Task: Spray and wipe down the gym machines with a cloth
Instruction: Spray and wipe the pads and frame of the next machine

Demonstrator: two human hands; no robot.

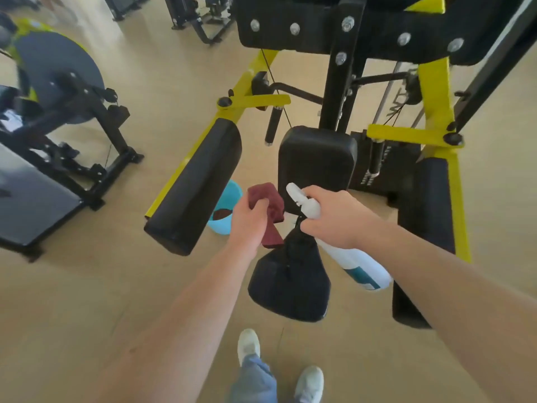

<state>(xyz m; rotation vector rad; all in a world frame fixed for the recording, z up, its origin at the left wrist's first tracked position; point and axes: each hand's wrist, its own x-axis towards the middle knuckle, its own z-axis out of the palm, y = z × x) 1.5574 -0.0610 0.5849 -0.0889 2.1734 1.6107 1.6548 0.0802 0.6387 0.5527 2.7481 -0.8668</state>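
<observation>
A yellow-and-black gym machine stands in front of me, with a black seat low in the middle and a black back pad beyond it. My left hand grips a dark red cloth just above the seat's far end. My right hand grips a white spray bottle by its neck, nozzle pointing up and left toward the back pad. Black padded arms flank the seat, the left pad and the right pad.
A light blue bucket with something dark red inside sits on the floor between the left pad and the seat. Another black machine stands to the left, more machines at the back. My feet stand on tan floor before the seat.
</observation>
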